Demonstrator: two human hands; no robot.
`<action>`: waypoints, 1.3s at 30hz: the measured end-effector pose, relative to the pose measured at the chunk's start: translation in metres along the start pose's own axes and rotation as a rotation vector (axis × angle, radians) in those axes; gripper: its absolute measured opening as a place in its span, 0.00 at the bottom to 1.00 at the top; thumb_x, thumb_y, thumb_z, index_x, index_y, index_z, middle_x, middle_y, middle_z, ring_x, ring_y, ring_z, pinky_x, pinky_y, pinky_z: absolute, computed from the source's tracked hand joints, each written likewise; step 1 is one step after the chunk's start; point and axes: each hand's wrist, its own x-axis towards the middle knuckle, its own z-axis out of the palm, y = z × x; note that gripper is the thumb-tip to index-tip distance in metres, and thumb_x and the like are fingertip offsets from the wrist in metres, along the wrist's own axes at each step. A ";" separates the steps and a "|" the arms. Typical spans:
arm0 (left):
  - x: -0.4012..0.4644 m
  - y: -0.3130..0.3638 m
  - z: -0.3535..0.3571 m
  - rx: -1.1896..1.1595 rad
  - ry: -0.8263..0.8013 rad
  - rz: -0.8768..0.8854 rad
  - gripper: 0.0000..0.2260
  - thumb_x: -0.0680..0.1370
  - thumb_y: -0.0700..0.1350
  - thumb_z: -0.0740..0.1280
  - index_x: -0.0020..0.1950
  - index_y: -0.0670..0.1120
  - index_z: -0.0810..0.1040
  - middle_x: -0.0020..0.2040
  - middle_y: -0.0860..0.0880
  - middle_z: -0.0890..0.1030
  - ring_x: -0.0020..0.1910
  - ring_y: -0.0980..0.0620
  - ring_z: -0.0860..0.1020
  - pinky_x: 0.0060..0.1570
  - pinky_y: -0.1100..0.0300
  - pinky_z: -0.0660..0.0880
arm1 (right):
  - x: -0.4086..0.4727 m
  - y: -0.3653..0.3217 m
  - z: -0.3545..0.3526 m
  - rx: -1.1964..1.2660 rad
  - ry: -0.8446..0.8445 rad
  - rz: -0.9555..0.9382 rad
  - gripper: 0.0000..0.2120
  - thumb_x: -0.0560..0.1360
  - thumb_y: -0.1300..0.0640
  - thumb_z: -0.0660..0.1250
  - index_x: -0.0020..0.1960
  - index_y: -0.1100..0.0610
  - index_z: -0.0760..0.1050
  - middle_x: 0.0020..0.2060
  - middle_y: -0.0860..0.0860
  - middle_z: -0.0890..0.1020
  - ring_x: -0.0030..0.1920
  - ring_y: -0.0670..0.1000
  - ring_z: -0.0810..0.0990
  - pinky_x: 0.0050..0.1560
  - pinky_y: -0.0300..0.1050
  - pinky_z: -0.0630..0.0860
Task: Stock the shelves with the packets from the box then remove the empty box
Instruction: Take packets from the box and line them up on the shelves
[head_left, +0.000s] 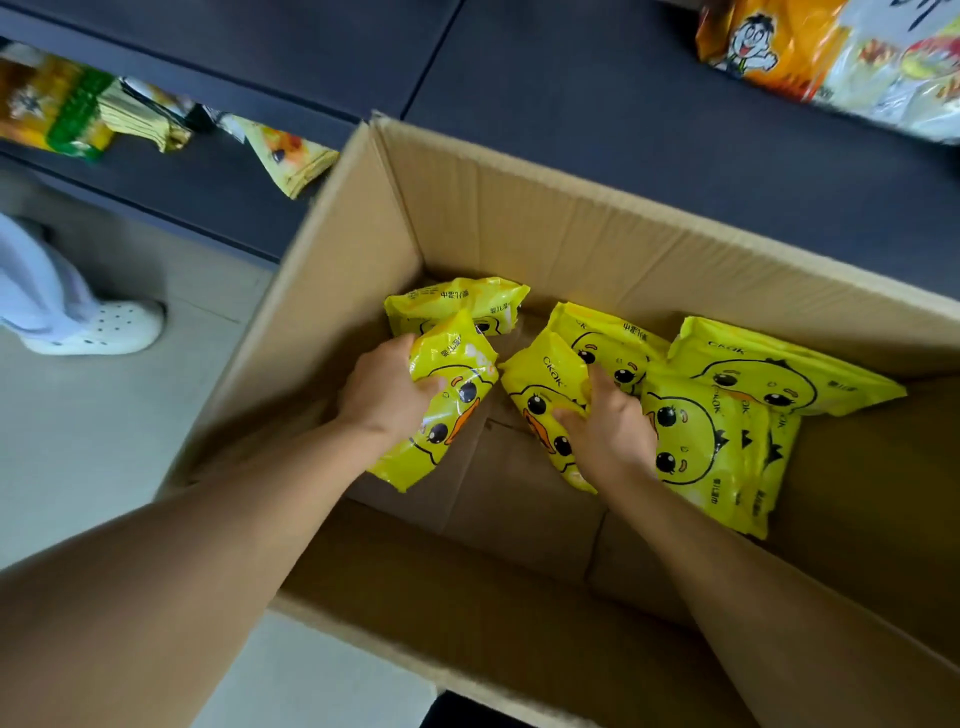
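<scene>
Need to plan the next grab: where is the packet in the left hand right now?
In the head view, the packet is inside the cardboard box, left of centre, gripped by the left hand, just left of the packet the right hand holds.

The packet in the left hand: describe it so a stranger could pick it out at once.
Look into the open cardboard box in front of the dark shelves. Near its left wall, the left hand grips one yellow duck packet by its edge. Unlike the packets lying to the right and the one behind it, it is tilted up off the box floor.
</scene>
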 end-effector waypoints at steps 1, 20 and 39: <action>-0.005 0.005 -0.009 -0.018 0.007 0.011 0.17 0.72 0.50 0.72 0.57 0.45 0.77 0.54 0.44 0.82 0.55 0.41 0.78 0.54 0.48 0.75 | -0.006 -0.004 -0.012 0.004 0.016 -0.019 0.23 0.76 0.51 0.65 0.67 0.56 0.63 0.49 0.57 0.79 0.52 0.62 0.78 0.43 0.48 0.70; -0.180 0.207 -0.227 -0.174 0.065 0.288 0.12 0.71 0.62 0.63 0.51 0.59 0.73 0.48 0.55 0.81 0.50 0.46 0.79 0.56 0.47 0.74 | -0.186 -0.023 -0.326 0.158 0.415 -0.254 0.10 0.79 0.48 0.60 0.46 0.54 0.64 0.28 0.49 0.72 0.31 0.58 0.71 0.29 0.48 0.63; -0.466 0.492 -0.190 -0.108 0.243 0.757 0.12 0.78 0.47 0.61 0.40 0.40 0.71 0.37 0.40 0.77 0.36 0.43 0.73 0.37 0.55 0.67 | -0.438 0.200 -0.601 0.192 0.700 -0.261 0.10 0.79 0.47 0.57 0.48 0.54 0.66 0.36 0.53 0.77 0.38 0.56 0.78 0.39 0.54 0.75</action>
